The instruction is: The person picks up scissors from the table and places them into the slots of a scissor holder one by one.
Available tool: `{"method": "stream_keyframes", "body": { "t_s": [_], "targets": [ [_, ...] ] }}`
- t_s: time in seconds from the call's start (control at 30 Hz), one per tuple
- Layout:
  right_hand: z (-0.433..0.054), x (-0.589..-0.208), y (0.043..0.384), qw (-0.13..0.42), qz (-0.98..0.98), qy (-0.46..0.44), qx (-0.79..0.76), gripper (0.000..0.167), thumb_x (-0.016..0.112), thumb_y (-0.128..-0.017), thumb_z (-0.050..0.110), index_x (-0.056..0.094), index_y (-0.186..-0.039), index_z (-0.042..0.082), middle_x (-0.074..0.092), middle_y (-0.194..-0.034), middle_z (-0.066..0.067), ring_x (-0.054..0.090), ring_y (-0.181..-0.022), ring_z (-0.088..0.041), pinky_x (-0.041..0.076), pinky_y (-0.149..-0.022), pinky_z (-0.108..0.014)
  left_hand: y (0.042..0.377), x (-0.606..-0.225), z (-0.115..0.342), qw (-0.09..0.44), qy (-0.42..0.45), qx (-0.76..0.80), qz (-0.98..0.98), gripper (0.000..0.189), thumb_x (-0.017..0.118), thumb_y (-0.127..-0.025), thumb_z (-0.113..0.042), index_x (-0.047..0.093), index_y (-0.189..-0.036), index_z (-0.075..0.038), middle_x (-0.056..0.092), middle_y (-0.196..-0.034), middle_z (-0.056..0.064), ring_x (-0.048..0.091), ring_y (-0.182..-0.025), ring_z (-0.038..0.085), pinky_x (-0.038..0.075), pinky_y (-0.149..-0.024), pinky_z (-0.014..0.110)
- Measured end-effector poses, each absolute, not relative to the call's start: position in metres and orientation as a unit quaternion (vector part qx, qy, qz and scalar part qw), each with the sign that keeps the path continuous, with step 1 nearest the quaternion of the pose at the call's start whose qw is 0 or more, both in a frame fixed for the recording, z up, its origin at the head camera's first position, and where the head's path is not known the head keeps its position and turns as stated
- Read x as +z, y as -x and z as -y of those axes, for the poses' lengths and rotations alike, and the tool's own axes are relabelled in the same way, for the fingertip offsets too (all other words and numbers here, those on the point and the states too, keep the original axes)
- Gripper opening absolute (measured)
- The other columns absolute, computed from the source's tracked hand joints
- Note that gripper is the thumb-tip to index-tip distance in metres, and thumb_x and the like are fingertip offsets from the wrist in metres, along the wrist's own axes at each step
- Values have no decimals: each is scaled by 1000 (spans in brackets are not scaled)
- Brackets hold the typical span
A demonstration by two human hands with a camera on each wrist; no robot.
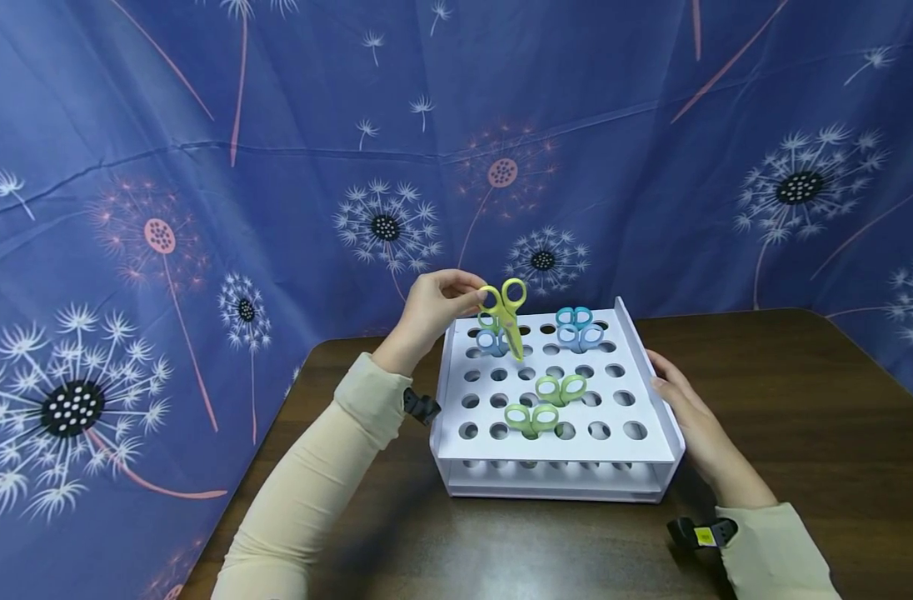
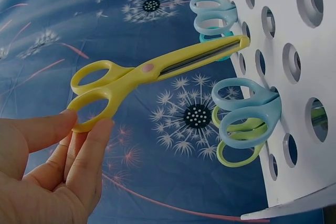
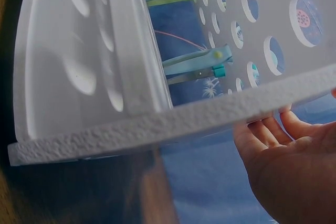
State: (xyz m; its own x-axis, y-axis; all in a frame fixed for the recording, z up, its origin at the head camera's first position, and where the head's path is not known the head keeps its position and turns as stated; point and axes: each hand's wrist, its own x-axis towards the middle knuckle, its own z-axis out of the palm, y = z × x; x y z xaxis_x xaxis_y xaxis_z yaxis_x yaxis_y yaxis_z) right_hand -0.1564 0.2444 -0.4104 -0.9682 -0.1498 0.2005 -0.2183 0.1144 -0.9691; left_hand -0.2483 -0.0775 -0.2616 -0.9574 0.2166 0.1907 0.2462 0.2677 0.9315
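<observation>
My left hand (image 1: 436,310) pinches yellow scissors (image 2: 144,73) by one finger loop, between thumb and fingertips. They hang above the back left of a white rack (image 1: 576,451) with rows of round holes, blades slanting down toward it. Just under them, light blue scissors (image 2: 257,111) stand in a hole, with green scissors (image 2: 223,153) behind. My right hand (image 1: 692,425) rests against the rack's right side wall (image 3: 210,116), fingertips touching the panel. Two light green scissors (image 1: 561,391) stand handles up toward the front of the rack.
At the back right of the rack stand more light blue scissors (image 1: 580,337) and teal scissors (image 1: 574,316). The rack sits on a dark wooden table (image 1: 786,392). A blue dandelion-patterned cloth (image 1: 636,208) hangs close behind.
</observation>
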Motion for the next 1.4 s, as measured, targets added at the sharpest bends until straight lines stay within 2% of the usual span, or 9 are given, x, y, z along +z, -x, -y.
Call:
{"method": "stream_keyframes", "body": {
  "t_s": [0.07, 0.2, 0.33, 0.53, 0.7, 0.9, 1.03, 1.2, 1.4],
  "targets": [
    [-245, -410, 157, 26, 749, -122, 651, 56, 29, -106, 36, 14, -156, 15, 39, -134, 7, 53, -104, 6, 47, -80, -14, 248, -262, 77, 12, 144, -588, 796, 13, 69, -89, -8, 71, -101, -3, 66, -87, 7, 67, -80, 17, 56, -86, 41],
    [-244, -410, 157, 25, 750, -123, 650, 57, 28, -106, 36, 13, -156, 14, 37, -136, 4, 53, -106, 5, 47, -80, -14, 249, -263, 76, 6, 143, -582, 801, 13, 69, -89, -10, 71, -101, -4, 67, -88, 8, 68, -79, 16, 57, -82, 34],
    [-244, -409, 157, 25, 743, -129, 656, 57, 29, -106, 35, 13, -156, 12, 39, -133, 9, 53, -106, 5, 47, -81, -13, 248, -264, 76, -1, 140, -578, 804, 15, 69, -89, -10, 71, -102, -3, 67, -88, 9, 68, -79, 17, 57, -78, 29],
    [-244, -410, 155, 21, 721, -132, 680, 55, 30, -106, 32, 15, -155, 11, 46, -125, 16, 56, -100, 5, 49, -79, -15, 248, -267, 74, -1, 143, -572, 808, 14, 70, -89, -10, 72, -101, -3, 68, -91, 12, 67, -78, 17, 57, -77, 28],
    [-244, -412, 153, 20, 726, -129, 675, 55, 30, -106, 33, 15, -155, 12, 47, -124, 17, 57, -100, 5, 50, -78, -16, 248, -270, 73, -3, 150, -564, 812, 14, 70, -89, -12, 72, -100, -4, 68, -88, 9, 67, -85, 28, 58, -77, 31],
    [-243, -411, 155, 20, 739, -124, 662, 57, 30, -106, 35, 14, -156, 12, 44, -126, 16, 55, -102, 6, 48, -79, -15, 248, -272, 72, -3, 153, -556, 817, 12, 70, -89, -13, 72, -99, -5, 69, -86, 8, 68, -84, 28, 57, -82, 40],
    [-243, -409, 155, 20, 744, -120, 657, 57, 30, -106, 36, 13, -156, 13, 45, -125, 17, 55, -101, 6, 48, -79, -15, 248, -272, 71, 1, 154, -550, 821, 10, 70, -89, -13, 72, -97, -6, 69, -86, 9, 67, -89, 35, 58, -76, 31],
    [-243, -409, 155, 22, 744, -121, 657, 57, 30, -106, 36, 14, -156, 13, 45, -124, 17, 55, -101, 6, 49, -78, -16, 248, -273, 70, 7, 154, -541, 827, 12, 70, -89, -12, 72, -97, -4, 69, -85, 8, 67, -77, 19, 57, -73, 28],
    [-244, -408, 156, 22, 742, -121, 659, 56, 29, -106, 35, 14, -156, 13, 45, -125, 17, 55, -101, 6, 48, -79, -16, 248, -276, 67, 5, 157, -532, 832, 12, 70, -88, -11, 72, -98, -4, 68, -85, 10, 64, -73, 14, 57, -81, 41]
  ]
}}
